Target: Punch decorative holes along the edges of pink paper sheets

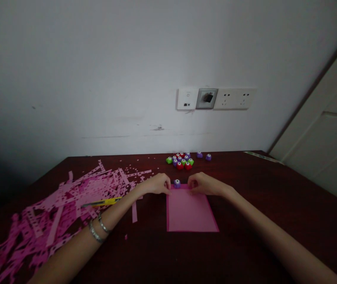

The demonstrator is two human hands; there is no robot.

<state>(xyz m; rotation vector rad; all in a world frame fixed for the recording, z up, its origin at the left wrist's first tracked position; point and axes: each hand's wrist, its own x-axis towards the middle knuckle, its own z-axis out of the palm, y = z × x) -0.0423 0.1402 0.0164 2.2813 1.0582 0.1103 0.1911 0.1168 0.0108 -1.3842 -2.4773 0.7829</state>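
Note:
A light pink sheet of paper (190, 211) lies flat on top of a slightly larger dark pink sheet (167, 221), whose border shows around it. With fingers closed, my left hand (158, 184) grips the paper at its far left corner. At the far right corner my right hand (204, 184) has its thumb and fingers pinched on the paper. Between the two hands, a small purple figure with a single eye (177, 183) sits at the far edge of the sheets. My fingertips are partly hidden, so which layer each holds is unclear.
A heap of pink punched paper strips (58, 209) covers the table's left, with a yellow craft knife (105, 202) on it. Several red, green and purple one-eyed figures (180, 161) cluster near the wall. A strip, perhaps a ruler (263, 157), lies at the back right. Sockets (233, 98) line the wall.

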